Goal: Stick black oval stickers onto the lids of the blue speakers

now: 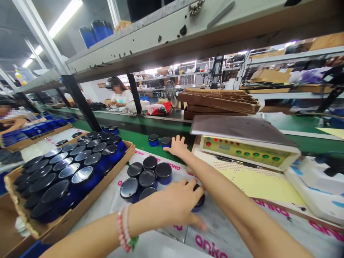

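Observation:
My left hand [178,200], wearing a beaded bracelet [124,227], reaches over a short round blue container with a black top [200,202]. Its fingers are spread across that container and partly hide it; the thumb stands away from it. Farther forward, my right hand [178,146] has its fingers apart beside another blue container [166,142], its thumb at the lower side. A similar container [153,140] stands just left of that one on the green belt. Several more, including one container [147,178], are grouped on the printed sheet left of my left hand.
A cardboard tray [94,200] full of the same containers lies at left. To the right are a control box [247,143] with lit buttons and a yellow sheet [258,186]. An overhead shelf [161,39] crosses above. A co-worker [122,95] sits across the belt.

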The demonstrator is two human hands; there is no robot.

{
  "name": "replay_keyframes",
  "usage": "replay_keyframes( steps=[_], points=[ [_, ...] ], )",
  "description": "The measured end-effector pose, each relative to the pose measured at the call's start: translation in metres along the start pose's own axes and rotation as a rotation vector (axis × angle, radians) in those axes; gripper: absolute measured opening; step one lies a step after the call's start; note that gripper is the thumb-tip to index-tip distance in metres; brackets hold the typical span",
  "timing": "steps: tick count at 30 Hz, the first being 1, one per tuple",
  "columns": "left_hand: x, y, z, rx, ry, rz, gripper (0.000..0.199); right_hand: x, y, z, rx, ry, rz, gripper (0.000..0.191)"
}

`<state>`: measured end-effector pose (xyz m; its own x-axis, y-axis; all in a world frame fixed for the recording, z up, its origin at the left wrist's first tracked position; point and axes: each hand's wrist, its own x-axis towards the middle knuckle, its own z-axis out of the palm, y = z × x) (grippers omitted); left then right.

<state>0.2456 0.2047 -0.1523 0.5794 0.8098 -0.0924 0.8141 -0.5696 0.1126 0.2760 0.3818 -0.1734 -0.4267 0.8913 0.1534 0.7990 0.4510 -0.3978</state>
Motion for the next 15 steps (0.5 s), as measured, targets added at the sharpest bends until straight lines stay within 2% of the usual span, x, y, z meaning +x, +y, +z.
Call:
replay_keyframes(
  steps=[2, 3, 4, 6, 7, 8, 10, 12, 14, 15],
  points=[
    [0.008, -0.001, 0.005, 0.032, -0.002, 0.025, 0.054, -0.001, 0.008, -0.007, 0.001, -0.028, -0.050, 0.031],
    [0.010, -0.006, -0.002, 0.023, -0.003, 0.048, 0.046, -0.002, 0.012, -0.013, 0.003, -0.046, -0.080, 0.031],
    [0.011, -0.015, -0.015, 0.000, 0.008, 0.063, 0.041, -0.004, 0.017, -0.021, 0.007, -0.062, -0.117, 0.031],
    [0.011, -0.044, -0.052, -0.063, 0.045, -0.009, 0.040, -0.015, 0.025, -0.039, 0.016, -0.095, -0.201, 0.034],
    [0.011, -0.065, -0.073, -0.080, 0.091, -0.120, 0.041, -0.025, 0.029, -0.050, 0.023, -0.112, -0.247, 0.037],
    [0.013, -0.089, -0.092, -0.070, 0.094, -0.316, 0.042, -0.037, 0.033, -0.060, 0.032, -0.125, -0.291, 0.041],
    [0.017, -0.142, -0.119, -0.005, 0.132, -0.563, 0.045, -0.074, 0.045, -0.080, 0.048, -0.151, -0.358, 0.048],
    [0.023, -0.191, -0.124, 0.052, 0.179, -0.780, 0.041, -0.123, 0.066, -0.095, 0.035, -0.192, -0.358, 0.042],
    [0.028, -0.224, -0.110, 0.075, 0.228, -0.907, 0.035, -0.178, 0.097, -0.104, -0.034, -0.283, -0.243, 0.034],
    [0.030, -0.233, -0.098, 0.075, 0.250, -0.928, 0.033, -0.205, 0.115, -0.108, -0.062, -0.284, -0.153, 0.036]
  ],
)
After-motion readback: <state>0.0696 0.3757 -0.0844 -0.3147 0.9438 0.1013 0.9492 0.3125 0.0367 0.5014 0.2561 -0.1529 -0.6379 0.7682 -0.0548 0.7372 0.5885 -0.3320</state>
